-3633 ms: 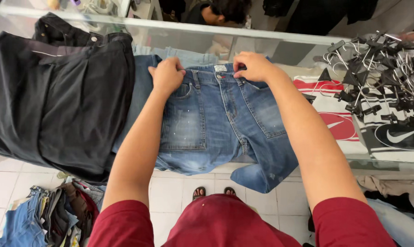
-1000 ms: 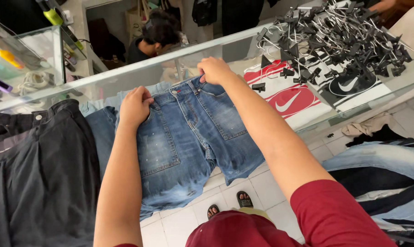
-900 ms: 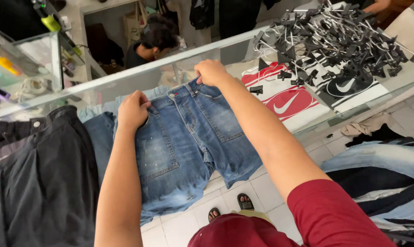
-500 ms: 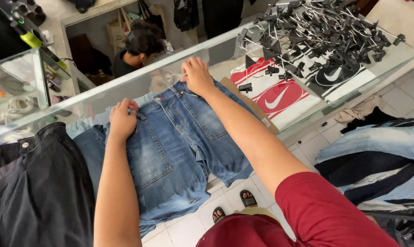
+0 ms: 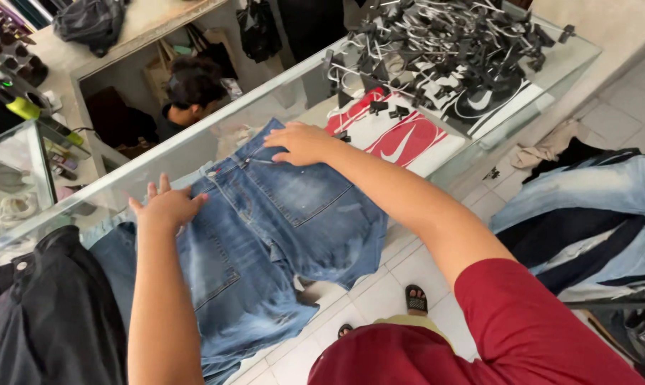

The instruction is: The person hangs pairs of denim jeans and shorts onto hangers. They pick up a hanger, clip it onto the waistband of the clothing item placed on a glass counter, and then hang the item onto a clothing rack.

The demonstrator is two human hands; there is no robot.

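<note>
A pair of faded blue denim shorts (image 5: 279, 235) lies flat on a glass counter (image 5: 215, 135), waistband toward the far edge, legs hanging over the near edge. My left hand (image 5: 167, 207) rests flat on the left end of the waistband, fingers spread. My right hand (image 5: 301, 142) presses on the right end of the waistband, fingers curled at the corner. More blue denim (image 5: 112, 249) shows beneath the shorts on the left.
Black trousers (image 5: 44, 321) lie on the counter at the left. A heap of black clip hangers (image 5: 436, 43) sits at the far right over red and white boxes (image 5: 401, 135). Clothes (image 5: 593, 214) are piled on the tiled floor at right. A person (image 5: 194, 93) sits behind the counter.
The view has swung to the right and tilted. Both hands stay on the waistband; my left hand has flattened out with fingers spread, and the shorts lie smoother.
</note>
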